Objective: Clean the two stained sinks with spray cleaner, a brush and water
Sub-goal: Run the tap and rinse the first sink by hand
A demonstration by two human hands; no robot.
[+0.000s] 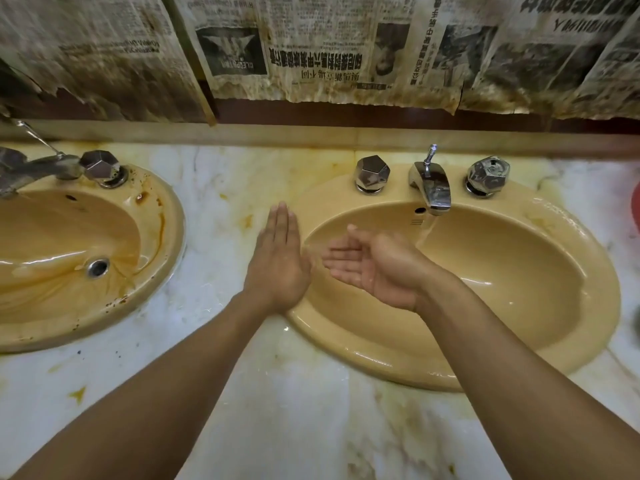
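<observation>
Two yellow-tan sinks are set in a marble counter. The left sink (45, 317) carries brown stains on its rim and bowl. The right sink (519, 271) looks glossy and wet, and water runs from its chrome faucet (431, 188) into the bowl. My left hand (278, 258) is flat, fingers together, over the right sink's left rim. My right hand (375, 263) is palm up and cupped over the bowl, left of the water stream. Both hands hold nothing. No spray bottle or brush is in view.
Chrome knobs (372, 174) (487, 175) flank the right faucet. The left sink has a knob (101, 167) and a faucet (20, 171). The marble counter (221, 209) has yellow stains. Stained newspaper (311, 46) covers the wall behind. A red object (636, 209) shows at the right edge.
</observation>
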